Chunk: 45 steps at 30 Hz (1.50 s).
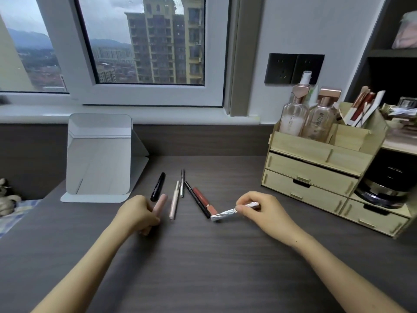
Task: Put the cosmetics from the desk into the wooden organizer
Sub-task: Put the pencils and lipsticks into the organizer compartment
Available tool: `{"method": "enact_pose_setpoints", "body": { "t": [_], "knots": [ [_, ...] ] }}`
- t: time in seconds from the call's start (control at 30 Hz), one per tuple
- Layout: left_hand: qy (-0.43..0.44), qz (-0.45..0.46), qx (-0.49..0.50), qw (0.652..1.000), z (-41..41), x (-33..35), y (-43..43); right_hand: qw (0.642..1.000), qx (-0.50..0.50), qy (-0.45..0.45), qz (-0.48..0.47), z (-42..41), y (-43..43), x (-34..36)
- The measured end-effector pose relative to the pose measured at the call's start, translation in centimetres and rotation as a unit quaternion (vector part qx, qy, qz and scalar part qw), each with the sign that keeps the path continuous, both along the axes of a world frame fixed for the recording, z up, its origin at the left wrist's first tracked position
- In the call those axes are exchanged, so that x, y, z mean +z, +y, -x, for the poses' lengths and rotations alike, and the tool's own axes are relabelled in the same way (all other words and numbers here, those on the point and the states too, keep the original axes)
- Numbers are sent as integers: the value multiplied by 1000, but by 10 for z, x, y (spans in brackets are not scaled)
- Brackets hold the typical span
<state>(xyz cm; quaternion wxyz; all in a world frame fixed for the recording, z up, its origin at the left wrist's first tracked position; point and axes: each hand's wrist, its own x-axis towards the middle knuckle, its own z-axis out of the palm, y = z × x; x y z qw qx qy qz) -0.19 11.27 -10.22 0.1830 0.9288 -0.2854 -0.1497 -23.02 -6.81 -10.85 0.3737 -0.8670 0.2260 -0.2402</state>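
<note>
- Gripping a pale pink tube (pixel 159 203), my left hand (pixel 137 214) curls its fingers round the lower end, low over the tabletop (pixel 203 267). The tube looks light, stiff and slick, so a mid-barrel hold seems safest.
- Between my hands, a black mascara (pixel 158 187), a pale pen (pixel 174 199), a silver pen (pixel 182 182), a black liner (pixel 197 199) and a red lip gloss (pixel 204 201) lie loose.
- My right hand (pixel 259 211) pinches a silvery tube (pixel 225 214) by one end; the other end dips beside the lip gloss.
- The wooden organizer (pixel 316 168) stands at far right, well apart.
</note>
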Motion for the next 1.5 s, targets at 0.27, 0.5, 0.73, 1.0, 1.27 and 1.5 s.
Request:
{"method": "enact_pose_setpoints", "body": {
  "t": [0.27, 0.5, 0.73, 1.0, 1.27, 1.5],
  "knots": [
    [66, 288, -77, 952, 47, 49, -47, 967, -107, -221, -61, 43, -16, 60],
    [130, 428, -209, 870, 124, 103, -141, 899, -285, -246, 221, 119, -75, 158],
    [137, 467, -259, 834, 175, 131, -204, 832, -404, 70, 374, 98, -186, 209],
    [164, 479, -260, 822, 180, 140, -234, 805, -370, 271, 376, 79, -231, 201],
    [131, 489, -244, 827, 184, 138, -243, 768, -355, 265, 463, 79, -215, 195],
    [93, 528, -245, 808, 192, 143, -245, 971, -126, -142, 148, 81, -134, 188]
  ]
}}
